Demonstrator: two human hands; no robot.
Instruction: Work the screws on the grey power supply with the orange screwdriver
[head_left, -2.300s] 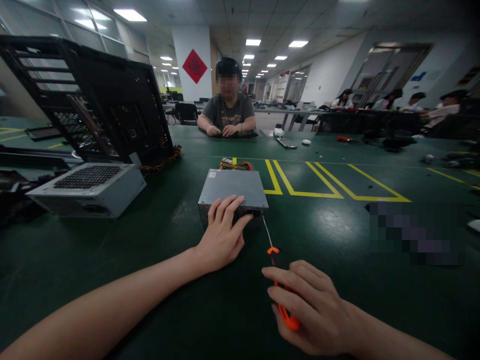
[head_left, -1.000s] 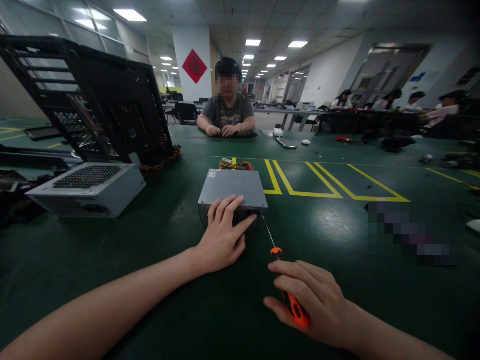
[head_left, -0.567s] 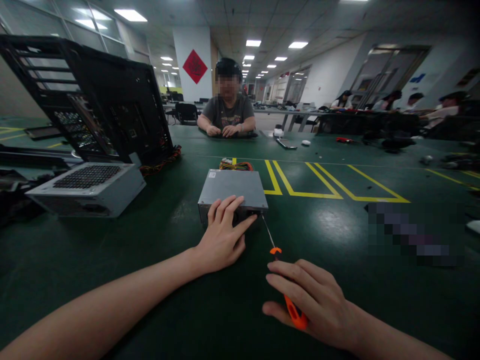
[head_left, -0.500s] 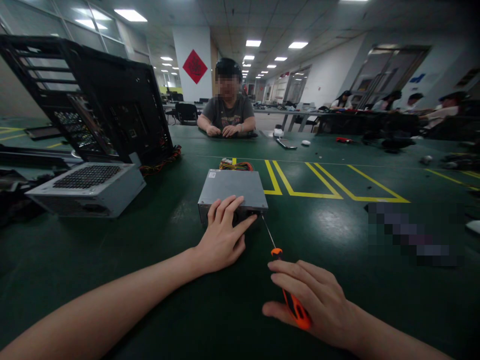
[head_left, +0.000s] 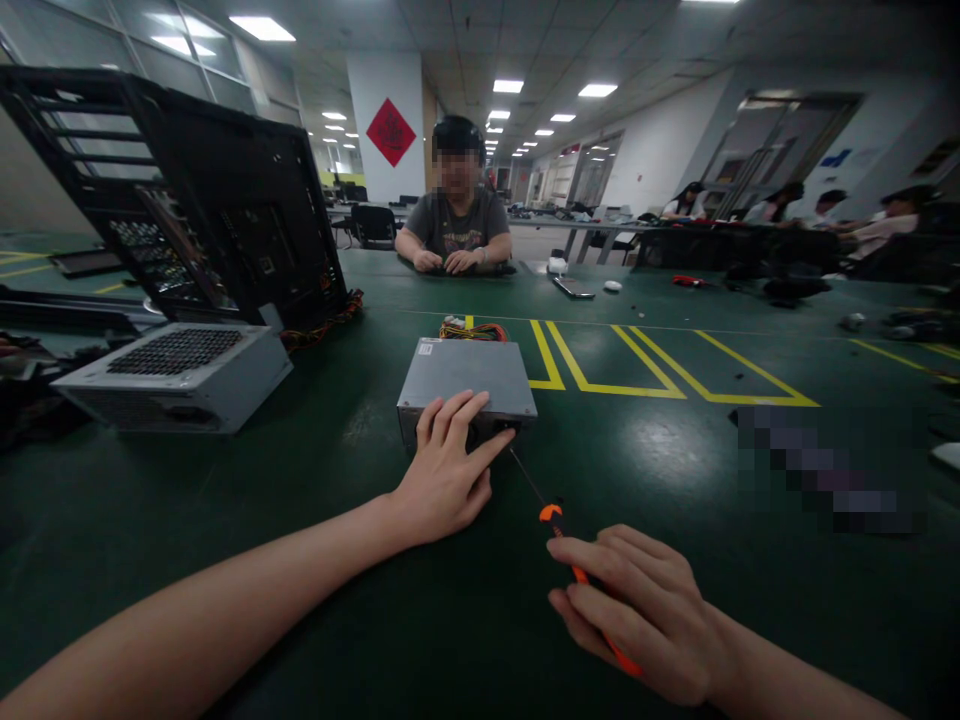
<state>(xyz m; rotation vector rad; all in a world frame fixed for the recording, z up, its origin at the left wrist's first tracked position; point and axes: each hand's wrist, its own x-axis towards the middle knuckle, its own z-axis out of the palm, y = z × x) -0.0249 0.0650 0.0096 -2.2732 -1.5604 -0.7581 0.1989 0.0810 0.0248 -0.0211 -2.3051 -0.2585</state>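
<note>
A grey metal power supply box lies on the green table, coloured wires trailing from its far end. My left hand rests flat on its near edge, fingers spread over the top and front face. My right hand is closed round the handle of an orange and black screwdriver. Its thin shaft slants up and left, with the tip just short of the box's near right corner, beside my left fingertips.
A second grey power supply and an open black computer case stand at the left. A person sits across the table with hands on it. Yellow floor-style lines mark the table at right. Other people sit far right.
My right hand has drawn back slightly toward me and right, and the screwdriver tip has left the box's corner and swung a little left. My left hand has stayed put.
</note>
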